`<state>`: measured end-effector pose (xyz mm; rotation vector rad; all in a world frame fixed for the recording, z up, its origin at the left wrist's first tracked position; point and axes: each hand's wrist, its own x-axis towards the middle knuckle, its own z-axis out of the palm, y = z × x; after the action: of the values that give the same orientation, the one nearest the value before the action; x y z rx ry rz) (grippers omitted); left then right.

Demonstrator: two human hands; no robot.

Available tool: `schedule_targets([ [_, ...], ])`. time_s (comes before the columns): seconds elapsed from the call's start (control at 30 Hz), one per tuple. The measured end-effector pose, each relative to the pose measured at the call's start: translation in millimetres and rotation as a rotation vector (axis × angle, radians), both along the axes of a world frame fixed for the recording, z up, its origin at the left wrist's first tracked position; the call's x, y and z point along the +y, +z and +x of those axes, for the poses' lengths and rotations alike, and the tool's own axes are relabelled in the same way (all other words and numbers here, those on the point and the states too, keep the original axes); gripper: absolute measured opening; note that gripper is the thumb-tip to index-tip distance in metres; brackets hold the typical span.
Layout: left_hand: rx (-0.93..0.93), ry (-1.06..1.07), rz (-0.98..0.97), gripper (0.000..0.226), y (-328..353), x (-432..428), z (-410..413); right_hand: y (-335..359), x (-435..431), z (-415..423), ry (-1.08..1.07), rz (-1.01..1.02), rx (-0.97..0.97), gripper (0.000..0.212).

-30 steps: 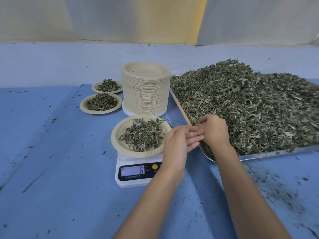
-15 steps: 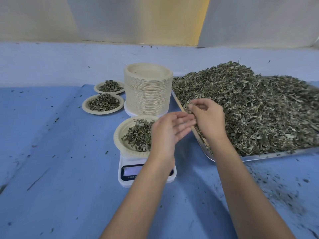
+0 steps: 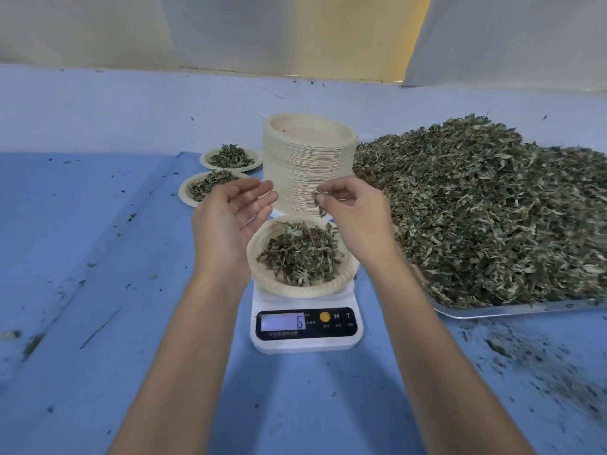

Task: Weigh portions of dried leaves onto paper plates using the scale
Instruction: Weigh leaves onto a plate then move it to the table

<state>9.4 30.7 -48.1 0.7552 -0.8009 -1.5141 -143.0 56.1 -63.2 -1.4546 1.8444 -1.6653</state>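
left hand hides second plate's edge

plate on scale, tray right

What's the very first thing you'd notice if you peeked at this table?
The huge heap of dried leaves filling the metal tray on the right grabs the eye first. Next comes the tall stack of paper plates in the middle. In front of it a leafy plate sits on the white scale reading 6, with the right hand pinching leaves above.
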Motion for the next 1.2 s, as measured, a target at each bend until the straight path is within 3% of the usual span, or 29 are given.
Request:
schedule_targets([
  [0.3,-0.024,-0.034,0.016,0.027,-5,1,-7,-10,4,-1,0.105,0.161,0.046,0.018],
  [0.53,-0.033,-0.038,0.02,0.026,-5,3,-8,-11,5,-15,0.042,0.056,-0.075,0.026],
  [0.77,-0.049,-0.076,0.011,0.027,-3,11,-14,-12,13,-42,-0.107,0.122,-0.045,0.023],
  [0.93,-0.062,-0.09,0.007,0.027,-3,13,-16,-24,19,-72,-0.354,0.376,0.459,0.04],
  [1.1,-0.088,-0.124,0.003,0.028,-3,16,-23,-41,20,-90,-0.267,0.682,0.424,0.043],
  [1.2,-0.093,-0.135,-0.001,0.027,-4,18,-25,-43,18,-91,-0.246,0.736,0.395,0.042],
])
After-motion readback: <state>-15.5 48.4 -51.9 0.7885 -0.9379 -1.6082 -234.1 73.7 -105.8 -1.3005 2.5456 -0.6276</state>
